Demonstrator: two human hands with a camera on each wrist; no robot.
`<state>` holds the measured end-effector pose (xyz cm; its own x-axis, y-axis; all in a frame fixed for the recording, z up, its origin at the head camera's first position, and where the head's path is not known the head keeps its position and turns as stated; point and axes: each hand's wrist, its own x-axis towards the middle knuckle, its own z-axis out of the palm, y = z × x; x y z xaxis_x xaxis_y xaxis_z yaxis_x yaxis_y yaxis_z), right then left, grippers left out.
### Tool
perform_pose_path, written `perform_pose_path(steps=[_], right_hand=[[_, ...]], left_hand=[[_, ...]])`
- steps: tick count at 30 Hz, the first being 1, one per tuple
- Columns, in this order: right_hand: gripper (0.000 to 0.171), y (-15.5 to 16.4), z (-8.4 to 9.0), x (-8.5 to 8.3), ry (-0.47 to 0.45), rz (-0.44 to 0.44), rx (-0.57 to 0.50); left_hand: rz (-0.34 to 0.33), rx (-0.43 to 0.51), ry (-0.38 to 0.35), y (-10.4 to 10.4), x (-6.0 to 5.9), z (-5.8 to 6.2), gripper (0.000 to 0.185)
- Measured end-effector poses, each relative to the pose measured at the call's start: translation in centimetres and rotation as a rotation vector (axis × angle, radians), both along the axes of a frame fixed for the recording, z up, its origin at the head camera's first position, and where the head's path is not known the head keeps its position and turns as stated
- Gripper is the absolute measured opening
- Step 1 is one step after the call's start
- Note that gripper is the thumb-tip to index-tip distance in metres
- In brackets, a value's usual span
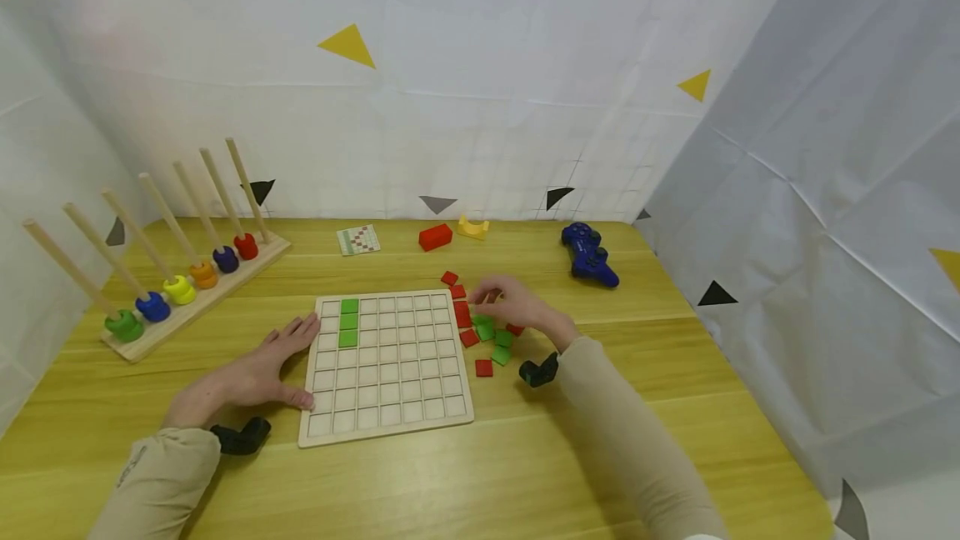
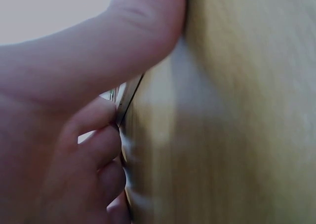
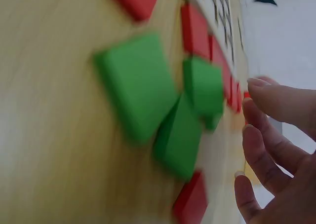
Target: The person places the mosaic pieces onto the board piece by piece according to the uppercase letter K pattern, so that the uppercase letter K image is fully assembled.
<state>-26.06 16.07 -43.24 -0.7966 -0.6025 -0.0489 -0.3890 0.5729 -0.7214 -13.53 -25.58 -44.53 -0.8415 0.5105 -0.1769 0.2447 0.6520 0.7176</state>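
Observation:
A pale wooden grid board (image 1: 386,439) lies flat on the table, with a column of green tiles (image 1: 348,321) in its upper left cells. My left hand (image 1: 258,367) rests at the board's left edge, fingers spread and the thumb touching the lower left side. In the left wrist view, that hand's thumb and fingers (image 2: 101,147) hide most of the board. My right hand (image 1: 513,304) hovers over loose red tiles (image 1: 483,368) and green tiles (image 3: 138,86) right of the board. Its fingers (image 3: 269,152) are loosely bent, with no tile visible between them.
A wooden peg stand (image 1: 202,298) with colored rings is at the left. Along the back lie a small pattern card (image 1: 358,240), a red block (image 1: 435,237) and a yellow arch block (image 1: 473,228). A blue game controller (image 1: 588,254) lies back right, near the curtain.

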Motion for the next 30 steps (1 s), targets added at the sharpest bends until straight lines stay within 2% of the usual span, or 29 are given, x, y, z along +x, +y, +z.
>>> perform_pose_path(steps=[7, 12, 15, 21, 30], right_hand=[[0.024, 2.0, -0.9, -0.5, -0.051, 0.070, 0.029], [0.029, 2.3, -1.0, -0.6, -0.086, 0.082, 0.070], [0.027, 2.4, -0.9, -0.7, -0.091, 0.060, 0.082], [0.011, 2.6, -0.7, -0.9, -0.063, -0.007, 0.105], [0.023, 2.6, -0.3, -1.0, -0.098, 0.043, 0.128]], left_hand=[[-0.001, -0.010, 0.004, -0.1, 0.0, -0.1, 0.118], [0.000, -0.012, 0.000, -0.1, 0.0, -0.1, 0.118], [0.001, -0.014, 0.001, 0.0, 0.0, -0.1, 0.117], [-0.003, -0.010, 0.005, 0.1, 0.0, 0.0, 0.117], [-0.001, -0.003, 0.007, -0.1, -0.1, -0.1, 0.118]])
